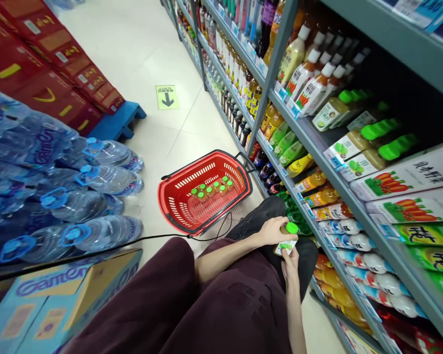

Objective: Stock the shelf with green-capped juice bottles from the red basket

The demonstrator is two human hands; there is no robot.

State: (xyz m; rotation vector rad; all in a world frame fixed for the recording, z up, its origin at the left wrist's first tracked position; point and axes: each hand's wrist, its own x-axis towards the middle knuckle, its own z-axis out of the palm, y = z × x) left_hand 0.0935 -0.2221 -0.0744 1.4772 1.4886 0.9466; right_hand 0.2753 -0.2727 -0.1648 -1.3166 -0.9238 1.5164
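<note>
Bottle (285,244) sits at 4 o'clock from the basket (177,204), low by the shelf (319,137). Left hand (274,231) wraps the neck and right hand (291,263) cups the base, so both grips are pinching it. Risk I see: it slips if either loosens. Cable (151,239) at the basket's 6 o'clock could snag a leg. Water jugs (96,231) crowd 9 o'clock.

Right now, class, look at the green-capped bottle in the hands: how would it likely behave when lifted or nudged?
The bottle looks like plastic, so it is probably stiff and not fragile. It fits between the left hand and right hand, so it is likely light. Slim and seemingly round, it may tip if stood and nudged, then roll.
</note>
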